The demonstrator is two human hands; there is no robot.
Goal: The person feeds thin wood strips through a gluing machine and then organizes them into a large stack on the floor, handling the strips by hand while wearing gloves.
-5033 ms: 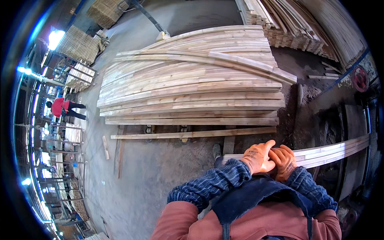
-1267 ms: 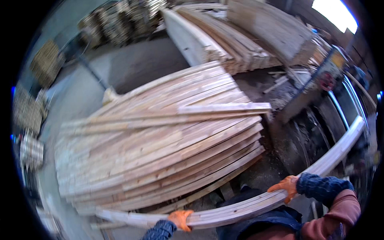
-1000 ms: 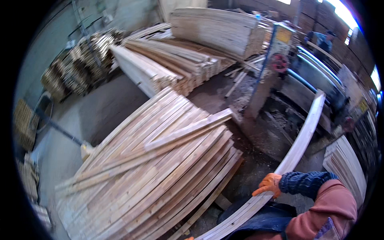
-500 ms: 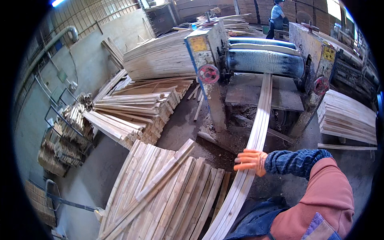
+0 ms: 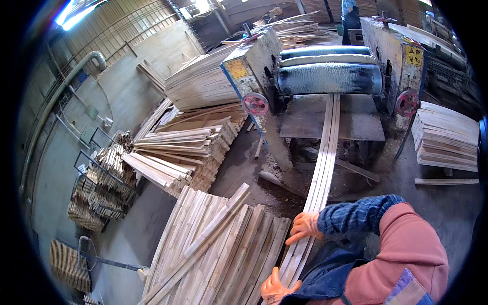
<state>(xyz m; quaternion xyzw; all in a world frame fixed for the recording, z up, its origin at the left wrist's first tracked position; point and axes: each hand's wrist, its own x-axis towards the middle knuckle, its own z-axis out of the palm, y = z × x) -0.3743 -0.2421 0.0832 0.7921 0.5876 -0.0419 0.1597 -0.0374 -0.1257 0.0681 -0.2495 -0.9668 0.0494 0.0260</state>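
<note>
Several long, pale wooden strips (image 5: 321, 170) lie side by side and run from the roller machine down to me. Their far ends are at the lower blue roller (image 5: 330, 79). My right hand (image 5: 305, 226), in an orange glove, is closed over the strips from the right, its index finger pointing across them. Lower down, near the bottom edge, my left hand (image 5: 277, 290) in a matching glove grips the same strips. Its thumb is raised and part of the hand is hidden. Just left of both hands lies a stack of wooden strips (image 5: 218, 244), with loose strips slanting across its top.
Red handwheels (image 5: 255, 104) sit on the machine's uprights. More strips are piled at left (image 5: 203, 147), and boards are stacked at right (image 5: 445, 137). Bundles on a metal rack (image 5: 104, 178) stand by the wall. A person (image 5: 349, 18) stands behind the machine.
My right hand has slid down the strips toward me. My left hand has come into view at the bottom, on the strips. The view has shifted slightly.
</note>
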